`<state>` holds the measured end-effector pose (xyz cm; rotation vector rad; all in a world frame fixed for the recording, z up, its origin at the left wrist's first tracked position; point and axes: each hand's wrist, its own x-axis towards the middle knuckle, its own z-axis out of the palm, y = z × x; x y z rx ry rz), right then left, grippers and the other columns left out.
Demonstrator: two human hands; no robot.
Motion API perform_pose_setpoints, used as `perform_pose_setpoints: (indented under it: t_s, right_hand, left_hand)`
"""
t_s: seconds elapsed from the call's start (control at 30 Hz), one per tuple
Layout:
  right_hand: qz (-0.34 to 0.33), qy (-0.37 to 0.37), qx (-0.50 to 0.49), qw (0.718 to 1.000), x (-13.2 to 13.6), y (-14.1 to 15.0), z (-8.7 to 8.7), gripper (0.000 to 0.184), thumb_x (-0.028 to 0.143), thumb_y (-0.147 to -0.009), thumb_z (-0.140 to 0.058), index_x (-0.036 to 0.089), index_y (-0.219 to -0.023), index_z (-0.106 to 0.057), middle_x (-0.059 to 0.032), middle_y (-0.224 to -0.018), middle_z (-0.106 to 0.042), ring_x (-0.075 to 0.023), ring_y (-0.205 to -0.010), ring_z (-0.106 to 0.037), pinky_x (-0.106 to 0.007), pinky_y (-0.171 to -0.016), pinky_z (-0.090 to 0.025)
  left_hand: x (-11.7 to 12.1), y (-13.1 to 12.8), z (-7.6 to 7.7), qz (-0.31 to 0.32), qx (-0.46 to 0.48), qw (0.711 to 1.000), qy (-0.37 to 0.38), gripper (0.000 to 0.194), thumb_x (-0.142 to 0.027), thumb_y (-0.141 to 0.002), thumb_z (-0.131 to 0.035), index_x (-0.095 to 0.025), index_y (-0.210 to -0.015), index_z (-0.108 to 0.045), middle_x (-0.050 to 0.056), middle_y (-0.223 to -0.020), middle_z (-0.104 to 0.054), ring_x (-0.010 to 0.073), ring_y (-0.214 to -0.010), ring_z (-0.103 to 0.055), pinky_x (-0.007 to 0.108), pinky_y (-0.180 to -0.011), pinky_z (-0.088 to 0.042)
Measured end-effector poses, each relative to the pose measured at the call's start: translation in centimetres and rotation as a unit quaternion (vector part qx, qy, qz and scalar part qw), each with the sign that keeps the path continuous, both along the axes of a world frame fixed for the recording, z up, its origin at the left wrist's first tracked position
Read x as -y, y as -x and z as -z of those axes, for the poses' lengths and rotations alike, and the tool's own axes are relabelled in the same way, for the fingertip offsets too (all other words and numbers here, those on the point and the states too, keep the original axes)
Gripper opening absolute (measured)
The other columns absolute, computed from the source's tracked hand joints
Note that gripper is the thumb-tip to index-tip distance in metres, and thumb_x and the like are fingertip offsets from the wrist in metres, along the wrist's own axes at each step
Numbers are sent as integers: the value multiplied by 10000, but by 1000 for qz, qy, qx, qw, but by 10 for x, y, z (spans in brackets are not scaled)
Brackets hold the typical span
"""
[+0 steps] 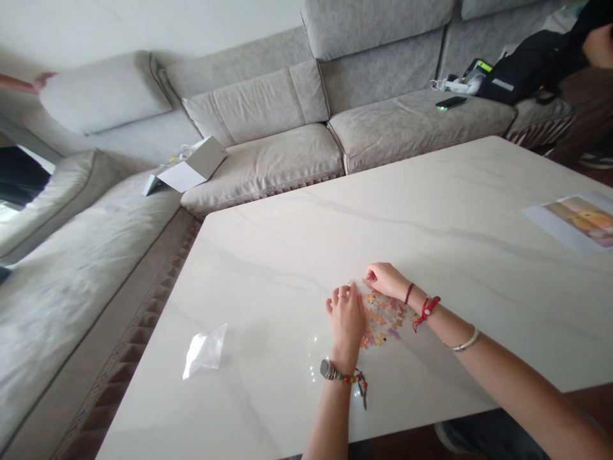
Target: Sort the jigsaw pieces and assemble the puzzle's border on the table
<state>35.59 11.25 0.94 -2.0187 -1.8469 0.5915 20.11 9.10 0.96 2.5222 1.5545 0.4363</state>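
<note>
A loose pile of small jigsaw puzzle pieces (383, 319), mostly orange, pink and pale, lies on the white marbled table (268, 255). At the left edge of the pile is my left hand (347, 317), palm down, its fingers bent a little and apart. My right hand (387, 280) reaches over the far side of the pile, its fingers curled together at the tips. Whatever those fingertips hold is too small to make out. A few pale pieces show between the two hands.
A crumpled clear plastic bag (205, 351) lies on the table's left side. Toward the right edge is a printed picture (582, 220). Behind stands a grey sofa (278, 153) with an open white box (194, 167), a phone (451, 103) and a black bag (520, 67). Other people show at both sides.
</note>
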Motion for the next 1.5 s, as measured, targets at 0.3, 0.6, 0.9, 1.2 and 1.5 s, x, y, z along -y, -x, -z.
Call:
perform_pose_setpoints:
  t_s: [0.3,0.6,0.9,1.2,1.5]
  right_hand:
    - [1,-97,72,993,21,-4,-18,199,205,-837,-410,189,-861,-606,-48,-799,-628,-138,-734,-554,-228,-665,-380]
    - [-62,-62,200,976,31,3,-11,229,306,-848,-437,163,-806,-613,-80,-872,-570,-173,-830,-503,-258,-709,-368]
    - [-78,-56,220,971,39,0,-30,188,127,-833,-413,163,-862,-595,-81,-893,-586,-186,-872,-477,-278,-739,-338]
    - [-140,-63,143,978,43,1,-19,235,105,-812,-425,190,-936,-605,-50,-901,-625,-172,-886,-484,-280,-764,-337]
    - [-68,-76,67,992,13,-5,-5,159,132,-770,-501,171,-873,-615,-62,-910,-585,-158,-881,-501,-250,-789,-374]
  left_hand:
    - [-5,6,0,-18,3,1000,7,290,-213,-859,-366,-287,-1095,-517,60,-1163,-542,241,-1099,-412,441,-857,-333]
    - [-6,7,-5,-30,6,999,34,261,-239,-869,-358,-265,-1062,-533,33,-1111,-570,207,-1039,-439,376,-834,-336]
    - [-8,9,-2,-30,15,999,36,258,-231,-870,-361,-270,-1042,-548,22,-1104,-580,210,-1027,-441,375,-824,-322]
    - [-8,12,-2,-17,18,999,37,228,-199,-849,-409,-273,-990,-572,1,-1090,-595,204,-1031,-445,373,-828,-317]
    - [-8,13,-6,-34,2,999,34,227,-217,-855,-389,-272,-970,-576,24,-1056,-592,205,-1002,-455,365,-810,-326]
